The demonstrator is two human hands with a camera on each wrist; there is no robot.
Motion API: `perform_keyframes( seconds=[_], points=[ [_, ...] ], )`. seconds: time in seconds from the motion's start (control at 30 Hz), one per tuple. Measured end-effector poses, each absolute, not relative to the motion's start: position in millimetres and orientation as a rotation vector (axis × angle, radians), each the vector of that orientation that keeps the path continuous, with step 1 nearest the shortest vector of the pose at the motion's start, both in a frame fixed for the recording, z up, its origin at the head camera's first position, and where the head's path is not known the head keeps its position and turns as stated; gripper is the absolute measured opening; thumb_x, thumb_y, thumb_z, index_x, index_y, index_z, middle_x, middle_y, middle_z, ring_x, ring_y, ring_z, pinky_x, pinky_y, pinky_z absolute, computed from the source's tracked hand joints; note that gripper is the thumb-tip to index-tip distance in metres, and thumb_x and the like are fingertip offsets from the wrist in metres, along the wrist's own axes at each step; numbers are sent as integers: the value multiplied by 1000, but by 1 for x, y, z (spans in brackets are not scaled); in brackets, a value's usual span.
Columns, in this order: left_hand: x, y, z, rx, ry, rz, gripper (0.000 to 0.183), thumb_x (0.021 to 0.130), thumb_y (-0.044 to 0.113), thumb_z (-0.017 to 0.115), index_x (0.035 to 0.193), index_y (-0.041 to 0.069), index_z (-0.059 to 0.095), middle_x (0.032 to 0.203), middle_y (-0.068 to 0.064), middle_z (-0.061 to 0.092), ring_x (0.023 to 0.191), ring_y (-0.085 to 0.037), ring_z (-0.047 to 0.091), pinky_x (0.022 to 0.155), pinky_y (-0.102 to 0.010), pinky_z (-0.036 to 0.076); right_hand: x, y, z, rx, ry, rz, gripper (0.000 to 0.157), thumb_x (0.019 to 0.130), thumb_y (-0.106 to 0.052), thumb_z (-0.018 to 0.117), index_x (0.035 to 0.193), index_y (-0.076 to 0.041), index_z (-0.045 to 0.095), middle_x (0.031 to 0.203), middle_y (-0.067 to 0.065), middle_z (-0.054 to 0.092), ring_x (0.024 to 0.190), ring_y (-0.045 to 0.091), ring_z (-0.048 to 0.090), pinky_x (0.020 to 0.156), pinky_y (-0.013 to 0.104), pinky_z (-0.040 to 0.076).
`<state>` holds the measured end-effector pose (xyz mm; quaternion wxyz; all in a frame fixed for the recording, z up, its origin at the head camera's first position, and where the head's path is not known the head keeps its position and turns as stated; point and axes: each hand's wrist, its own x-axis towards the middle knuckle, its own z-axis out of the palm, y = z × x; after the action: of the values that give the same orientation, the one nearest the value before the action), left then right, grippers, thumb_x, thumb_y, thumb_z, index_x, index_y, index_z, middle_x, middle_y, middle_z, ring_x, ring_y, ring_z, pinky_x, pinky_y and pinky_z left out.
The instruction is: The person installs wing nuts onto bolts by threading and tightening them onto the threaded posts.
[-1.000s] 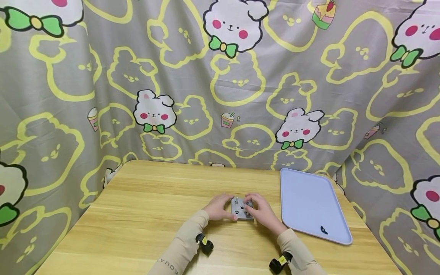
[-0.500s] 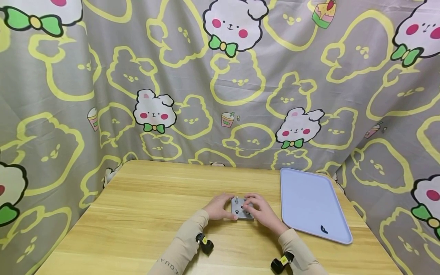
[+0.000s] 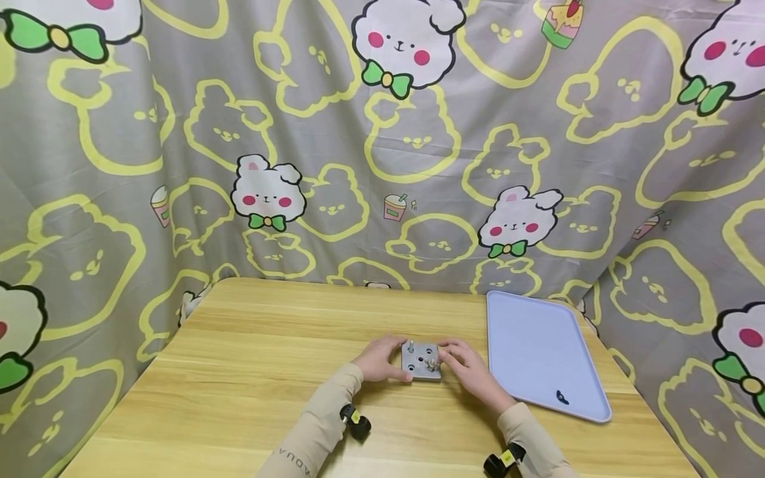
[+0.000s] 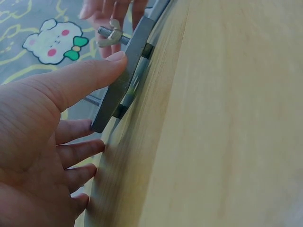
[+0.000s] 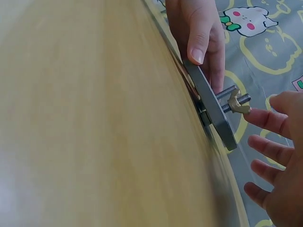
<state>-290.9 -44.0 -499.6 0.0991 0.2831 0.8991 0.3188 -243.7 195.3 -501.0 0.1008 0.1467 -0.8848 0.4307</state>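
A grey metal plate (image 3: pixel 423 376) with several holes lies on the table, raised slightly on short dark feet. My left hand (image 3: pixel 380 360) grips its left side, with the thumb (image 4: pixel 102 75) on the near edge and the fingers along the far side. Two threaded bolts stand up from the plate; one bolt (image 3: pixel 411 346) at the far left is bare. A brass-coloured wing nut (image 5: pixel 235 102) sits partway down the other, near the right side. My right hand (image 3: pixel 472 375) is beside it, fingers apart and fairly straight, the index fingertip touching a wing of the nut.
A pale blue tray (image 3: pixel 540 352) stands on the right of the wooden table (image 3: pixel 287 332), holding a small black piece (image 3: pixel 562 397). A patterned grey curtain (image 3: pixel 335 133) hangs behind and at both sides.
My right hand has drawn back to the right from over the plate, and its fingers have spread off the wing nut, which now shows. The left hand and the plate have stayed in place.
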Motion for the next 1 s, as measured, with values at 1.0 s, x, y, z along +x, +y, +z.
perform_keyframes(
  seconds=[1.0],
  points=[
    [-287, -45, -495, 847, 2662, 931, 88, 76, 41, 80, 145, 4, 41, 151, -16, 44, 145, -37, 32, 121, -54, 20, -250, 175, -504, 557, -2593, 1248, 28, 75, -3, 78, 94, -14, 60, 122, 13, 64, 121, 34, 55, 108, 57, 39]
  ],
)
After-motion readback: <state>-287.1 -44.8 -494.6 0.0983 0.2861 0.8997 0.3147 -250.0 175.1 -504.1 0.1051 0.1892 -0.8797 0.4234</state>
